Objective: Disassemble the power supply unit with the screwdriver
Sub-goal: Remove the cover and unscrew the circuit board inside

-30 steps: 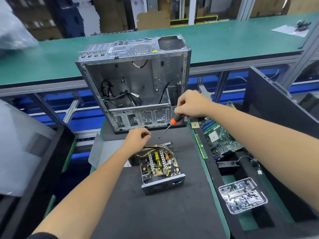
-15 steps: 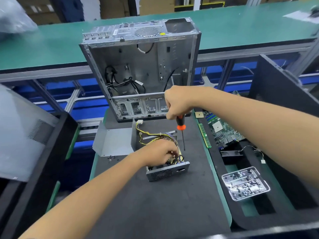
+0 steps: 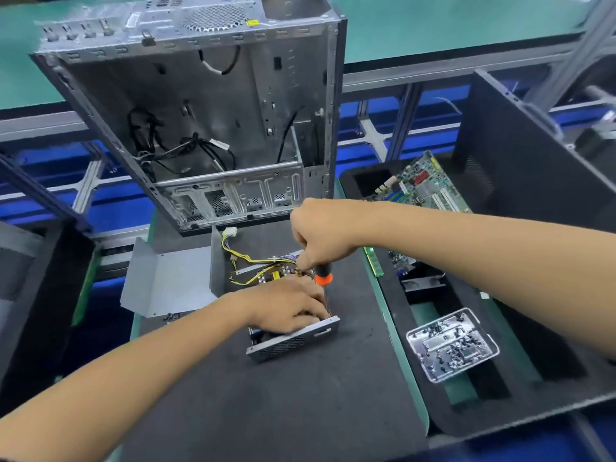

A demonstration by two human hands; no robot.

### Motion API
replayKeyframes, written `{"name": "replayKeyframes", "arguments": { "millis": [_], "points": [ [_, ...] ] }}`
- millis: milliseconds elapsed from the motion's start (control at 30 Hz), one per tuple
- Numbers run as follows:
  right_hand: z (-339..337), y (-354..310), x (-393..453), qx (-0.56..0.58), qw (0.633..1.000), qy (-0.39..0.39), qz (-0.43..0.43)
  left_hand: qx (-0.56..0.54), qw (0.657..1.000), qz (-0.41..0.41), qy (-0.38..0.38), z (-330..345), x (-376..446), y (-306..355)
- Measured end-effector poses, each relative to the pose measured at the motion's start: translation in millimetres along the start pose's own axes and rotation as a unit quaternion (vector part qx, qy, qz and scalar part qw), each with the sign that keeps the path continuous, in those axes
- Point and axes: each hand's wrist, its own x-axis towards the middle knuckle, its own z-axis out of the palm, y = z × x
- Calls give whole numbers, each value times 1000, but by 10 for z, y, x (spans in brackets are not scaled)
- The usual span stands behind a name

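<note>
The power supply unit (image 3: 293, 341) sits open-topped near the middle of the dark mat (image 3: 266, 405) on the surface, its vented front wall facing the person and angled slightly to the right. The left hand (image 3: 290, 308) lies over the unit's top, fingers bent down into the open casing; what they touch inside is hidden. The right hand (image 3: 320, 238) comes in from the right, fingers wrapped tight around the handle of the screwdriver (image 3: 322, 276), which stands nearly upright with its orange collar just above the left hand; the tip is hidden at the unit's right rear edge. Yellow and black wires (image 3: 246, 261) trail out of the back of the unit. Just left of it lies a bent grey metal cover (image 3: 170, 281), one flap standing up against the unit's side. Behind, the empty computer case (image 3: 206, 111) stands open at the mat's far edge. In front of the unit the mat is bare. To the right, past the mat's green edge, a motherboard (image 3: 420, 185) and a clear screw tray (image 3: 451, 343) rest in a black bin (image 3: 533, 181).
</note>
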Motion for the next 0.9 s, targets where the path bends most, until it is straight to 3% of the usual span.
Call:
{"name": "replayKeyframes", "arguments": {
  "millis": [167, 900],
  "points": [
    [106, -6, -4, -17, 1000, 7, -23, -45, 993, -2, 111, 160, -47, 11],
    [187, 192, 59, 13, 998, 25, -48, -61, 992, -77, 84, 178, -31, -15]
  ]
}}
